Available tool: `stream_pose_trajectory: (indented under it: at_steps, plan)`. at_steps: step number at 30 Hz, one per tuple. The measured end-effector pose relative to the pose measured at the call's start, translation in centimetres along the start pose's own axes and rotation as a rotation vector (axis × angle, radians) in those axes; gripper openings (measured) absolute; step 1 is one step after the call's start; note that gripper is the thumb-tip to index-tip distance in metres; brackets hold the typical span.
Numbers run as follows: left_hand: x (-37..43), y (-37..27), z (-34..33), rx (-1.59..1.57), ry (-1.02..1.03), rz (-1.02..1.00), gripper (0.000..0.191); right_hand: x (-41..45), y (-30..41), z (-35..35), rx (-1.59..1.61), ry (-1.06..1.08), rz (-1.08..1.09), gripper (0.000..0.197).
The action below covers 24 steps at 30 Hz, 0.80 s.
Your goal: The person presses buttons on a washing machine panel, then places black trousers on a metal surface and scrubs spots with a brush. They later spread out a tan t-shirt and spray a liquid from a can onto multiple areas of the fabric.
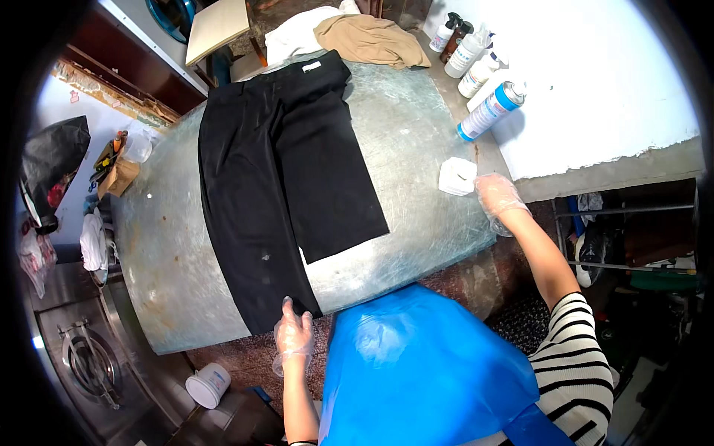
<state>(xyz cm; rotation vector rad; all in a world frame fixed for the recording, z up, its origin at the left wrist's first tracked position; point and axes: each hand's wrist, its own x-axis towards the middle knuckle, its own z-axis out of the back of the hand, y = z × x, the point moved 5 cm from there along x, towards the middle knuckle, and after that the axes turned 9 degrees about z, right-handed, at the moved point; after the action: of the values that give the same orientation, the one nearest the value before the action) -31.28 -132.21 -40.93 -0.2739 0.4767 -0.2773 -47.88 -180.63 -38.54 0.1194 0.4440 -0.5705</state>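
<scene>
Black trousers lie spread on a scratched metal tabletop, waistband at the far side with a small white tag. A small pale spot marks the longer-lying leg, which reaches the table's front edge. At that leg's hem is my left hand in a clear plastic glove, thumb and a finger apart over the cloth. My right hand, gloved likewise, is at the table's right edge beside a small white plastic container. Its fingertips meet the container's side; whether they grip it cannot be seen.
Several bottles and a blue-and-white spray can line the right ledge. Tan cloth and white cloth lie at the far end. Leftward stand a cardboard box with tools and, on the floor, a white bucket.
</scene>
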Motion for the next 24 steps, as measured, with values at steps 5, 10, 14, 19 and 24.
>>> stream_pose_trajectory:
  at_steps: [5,10,14,19,24]
  plan:
    - [1.4,-0.6,0.6,-0.132,0.004,-0.058,0.048,-1.8,-0.3,2.6,-0.174,-0.018,-0.023,0.019]
    - [3.1,0.4,1.0,-0.141,-0.072,-0.100,0.040,-2.0,-1.8,1.5,-0.297,-0.111,0.069,0.015]
    - [5.2,1.7,2.0,-0.068,-0.131,-0.155,0.044,-4.4,-3.9,0.9,-0.268,-0.182,0.078,0.011]
    - [6.6,4.2,4.2,0.085,-0.078,0.122,0.048,-5.7,-0.9,1.3,0.229,-0.229,0.025,0.019]
    - [8.2,9.3,1.8,0.012,0.048,0.414,0.065,-3.1,9.9,-1.0,0.938,-0.350,0.081,0.030]
